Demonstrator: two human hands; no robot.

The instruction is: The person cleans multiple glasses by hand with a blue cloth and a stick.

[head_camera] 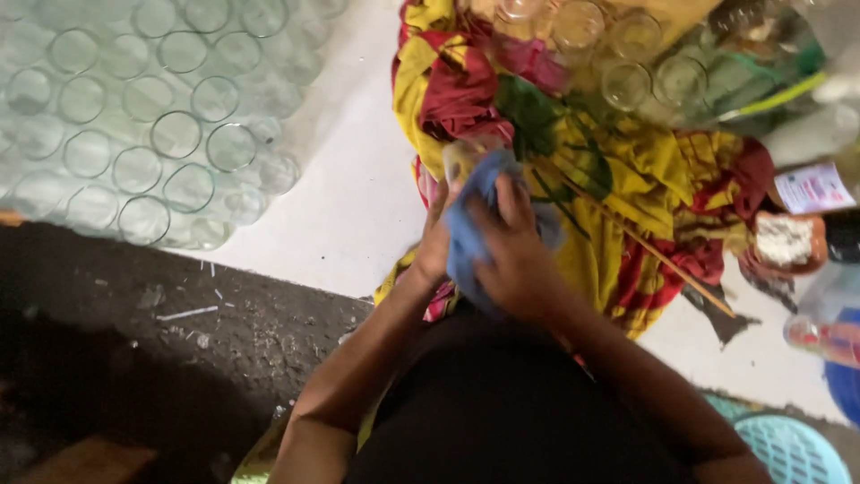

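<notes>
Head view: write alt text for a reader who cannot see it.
Seen from above, a person's right hand rubs a blue cloth over a small glass jar held by the left hand. Rows of empty glass jars stand at upper left, more on a red-and-yellow patterned fabric.

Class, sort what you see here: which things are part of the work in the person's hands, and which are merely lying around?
In hand:
left hand, holding a glass jar
right hand, pressing a blue cloth on that jar

Lying about:
rows of empty glass jars at left
more jars on the patterned fabric
thin wooden stick
turquoise basket
</notes>
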